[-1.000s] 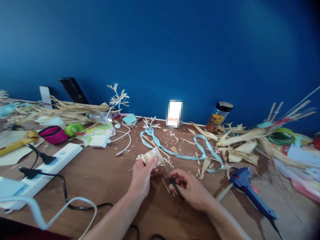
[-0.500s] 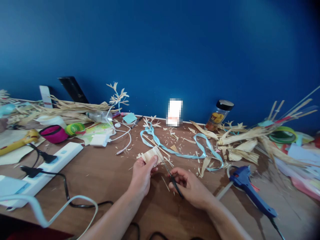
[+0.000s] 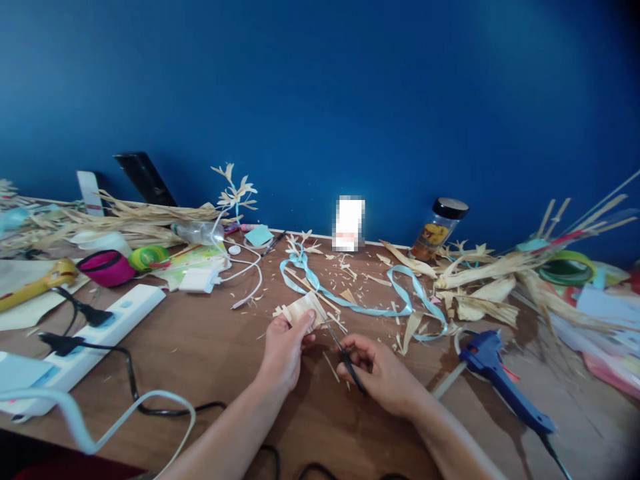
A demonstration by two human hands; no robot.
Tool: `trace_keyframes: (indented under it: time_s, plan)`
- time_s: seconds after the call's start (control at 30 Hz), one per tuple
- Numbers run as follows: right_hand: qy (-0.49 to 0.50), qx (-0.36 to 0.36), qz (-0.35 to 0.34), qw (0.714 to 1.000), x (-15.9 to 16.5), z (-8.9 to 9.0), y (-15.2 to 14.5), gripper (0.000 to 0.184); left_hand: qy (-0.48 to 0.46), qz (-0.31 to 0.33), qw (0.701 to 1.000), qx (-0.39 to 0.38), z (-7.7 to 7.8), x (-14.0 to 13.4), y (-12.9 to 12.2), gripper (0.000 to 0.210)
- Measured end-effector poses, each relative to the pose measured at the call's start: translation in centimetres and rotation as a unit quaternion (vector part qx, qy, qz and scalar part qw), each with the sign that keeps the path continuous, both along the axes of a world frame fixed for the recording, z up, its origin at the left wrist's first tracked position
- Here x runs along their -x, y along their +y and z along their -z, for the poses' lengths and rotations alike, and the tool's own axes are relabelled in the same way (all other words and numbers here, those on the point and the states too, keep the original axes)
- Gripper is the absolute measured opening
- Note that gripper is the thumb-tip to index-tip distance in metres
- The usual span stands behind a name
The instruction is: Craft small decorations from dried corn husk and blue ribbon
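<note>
Near the middle of the table, my left hand (image 3: pixel 286 343) pinches a piece of pale dried husk (image 3: pixel 301 308) between thumb and fingers. My right hand (image 3: pixel 373 370) is closed around black-handled scissors (image 3: pixel 351 365). Their blades point up and left and meet the right edge of the husk piece; whether they are cutting into it I cannot tell. Beyond my hands, a light blue ribbon (image 3: pixel 367 311) curls across the table, with a small husk flower (image 3: pixel 303 244) at its left end. Thin husk scraps lie around.
A blue glue gun (image 3: pixel 505 380) lies to the right, beside dried husks (image 3: pixel 485 303). A lidded jar (image 3: pixel 437 230) leans by the blue wall. On the left are a white power strip (image 3: pixel 107 333) with black cords, a white charger (image 3: pixel 197 280) and a pink pouch (image 3: pixel 106 267).
Almost nothing differs. Both hands keep their places, with the husk piece and scissors held as before; the view has shifted very slightly.
</note>
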State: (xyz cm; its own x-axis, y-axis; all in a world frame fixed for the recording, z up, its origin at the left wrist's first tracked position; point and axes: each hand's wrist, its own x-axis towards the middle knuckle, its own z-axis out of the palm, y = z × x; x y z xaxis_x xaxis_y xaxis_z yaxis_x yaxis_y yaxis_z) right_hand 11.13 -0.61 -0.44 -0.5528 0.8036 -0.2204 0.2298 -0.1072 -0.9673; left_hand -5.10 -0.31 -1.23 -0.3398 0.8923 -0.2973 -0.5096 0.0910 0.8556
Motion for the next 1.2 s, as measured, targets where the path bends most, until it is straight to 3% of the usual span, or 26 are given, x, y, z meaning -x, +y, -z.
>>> trace_keyframes:
  time_s: [0.93, 1.2]
  plan:
    - [0.028, 0.021, 0.018, 0.999, 0.14, 0.39, -0.13, 0.022, -0.002, 0.000, 1.000, -0.022, -0.10, -0.07, 0.08, 0.029]
    - [0.021, -0.003, 0.010, 1.000, 0.12, 0.73, -0.21, 0.017, 0.002, 0.001, 1.000, -0.015, 0.05, -0.13, 0.04, 0.026]
